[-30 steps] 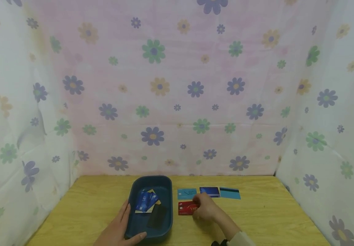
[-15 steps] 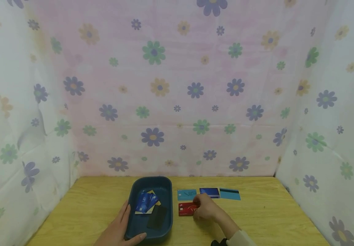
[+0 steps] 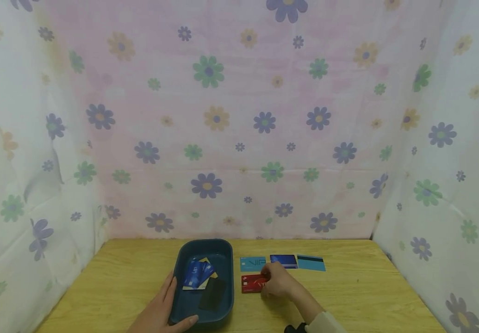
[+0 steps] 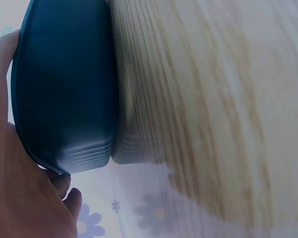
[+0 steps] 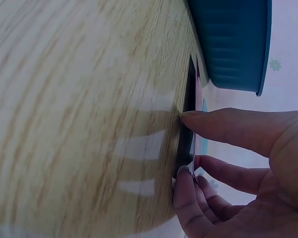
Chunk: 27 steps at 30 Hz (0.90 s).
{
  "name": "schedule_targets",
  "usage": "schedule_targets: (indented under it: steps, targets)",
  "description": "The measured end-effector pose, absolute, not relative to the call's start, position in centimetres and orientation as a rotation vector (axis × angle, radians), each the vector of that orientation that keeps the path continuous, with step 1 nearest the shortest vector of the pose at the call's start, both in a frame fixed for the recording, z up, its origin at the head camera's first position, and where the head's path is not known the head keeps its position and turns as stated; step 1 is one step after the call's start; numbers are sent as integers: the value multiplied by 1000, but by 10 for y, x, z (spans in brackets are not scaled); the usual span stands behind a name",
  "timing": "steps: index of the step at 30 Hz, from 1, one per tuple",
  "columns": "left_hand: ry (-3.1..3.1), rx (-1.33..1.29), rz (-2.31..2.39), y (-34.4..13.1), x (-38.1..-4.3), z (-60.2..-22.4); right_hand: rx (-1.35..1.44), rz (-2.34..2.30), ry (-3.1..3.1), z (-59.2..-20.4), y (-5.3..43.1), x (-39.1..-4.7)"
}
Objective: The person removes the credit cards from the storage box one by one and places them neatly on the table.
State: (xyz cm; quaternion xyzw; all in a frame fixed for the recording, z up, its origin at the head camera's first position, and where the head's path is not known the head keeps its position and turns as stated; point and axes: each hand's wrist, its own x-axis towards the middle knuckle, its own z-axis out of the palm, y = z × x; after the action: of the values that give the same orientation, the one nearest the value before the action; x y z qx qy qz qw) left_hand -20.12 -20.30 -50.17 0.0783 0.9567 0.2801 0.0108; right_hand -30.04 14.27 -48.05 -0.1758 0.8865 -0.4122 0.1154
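Red card [image 3: 251,284], lower centre: right hand [image 3: 280,280], partly closed, pinches right end. Left hand [image 3: 156,306], spread wide, grips tray [image 3: 222,253].

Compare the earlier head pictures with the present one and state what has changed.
Nothing visibly moved beyond a slight shift of the whole view; nothing was taken up or let go. The left hand stays on the blue tray, the right hand at the red card.
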Motion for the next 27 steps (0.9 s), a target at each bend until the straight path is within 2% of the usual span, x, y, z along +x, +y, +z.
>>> schedule_targets:
  steps: [27]
  targets:
    - [2994,247,869,-202,-201,-500,-558,-1129,2671,-490,139,-304]
